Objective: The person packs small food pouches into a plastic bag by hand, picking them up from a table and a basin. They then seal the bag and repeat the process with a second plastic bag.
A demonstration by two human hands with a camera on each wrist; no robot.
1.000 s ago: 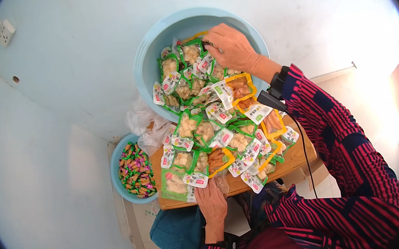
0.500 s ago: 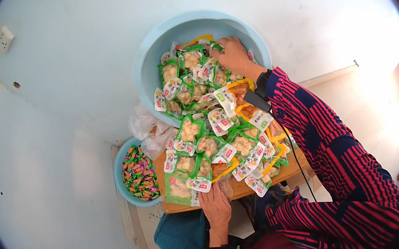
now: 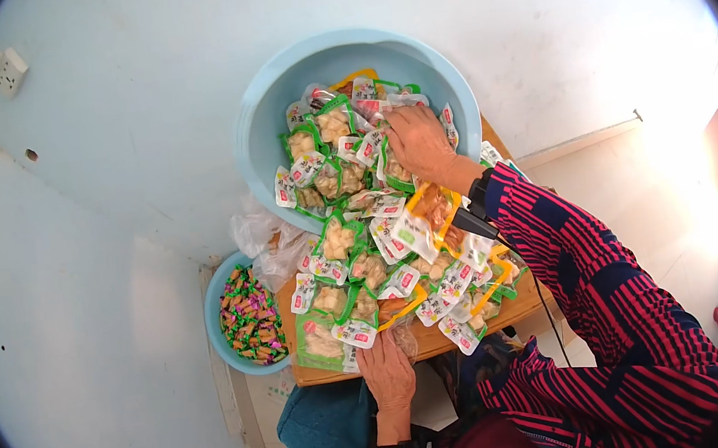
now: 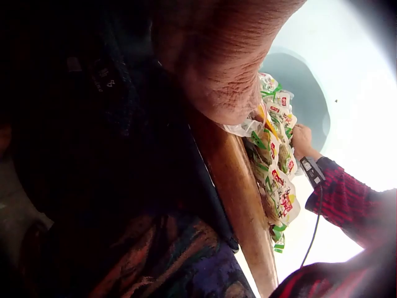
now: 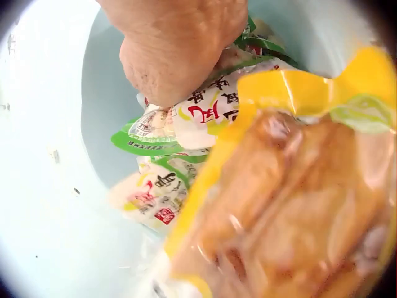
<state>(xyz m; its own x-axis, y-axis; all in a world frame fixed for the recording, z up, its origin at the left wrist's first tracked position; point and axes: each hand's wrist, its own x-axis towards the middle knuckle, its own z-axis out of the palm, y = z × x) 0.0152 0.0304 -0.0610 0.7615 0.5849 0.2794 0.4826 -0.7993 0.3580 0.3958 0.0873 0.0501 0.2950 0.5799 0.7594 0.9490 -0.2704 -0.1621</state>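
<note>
In the head view my right hand (image 3: pixel 421 144) is inside the large light-blue basin (image 3: pixel 251 117), low over green-edged packets (image 3: pixel 340 177) of pale food. Its fingertips are out of sight in the right wrist view, so I cannot tell whether they pinch a packet. Close to that wrist lies a yellow-edged packet (image 5: pixel 267 198) of brown food, large in the right wrist view. My left hand (image 3: pixel 387 373) rests at the front edge of the wooden table (image 3: pixel 511 313), fingers extended. Beside its fingertips are clear plastic and a large green-edged bag (image 3: pixel 319 339).
More packets (image 3: pixel 454 284) spill from the basin across the tabletop. To the left, a smaller blue basin (image 3: pixel 216 346) holds many small wrapped pieces. A crumpled clear plastic bag (image 3: pixel 263 235) sits between the basins. A black cable (image 3: pixel 555 325) hangs from the right wrist device.
My right hand has dropped down into the basin among the packets and drawn nearer to me. A yellow-edged packet beside the wrist has shifted and tilted. My left hand has stayed about where it was.
</note>
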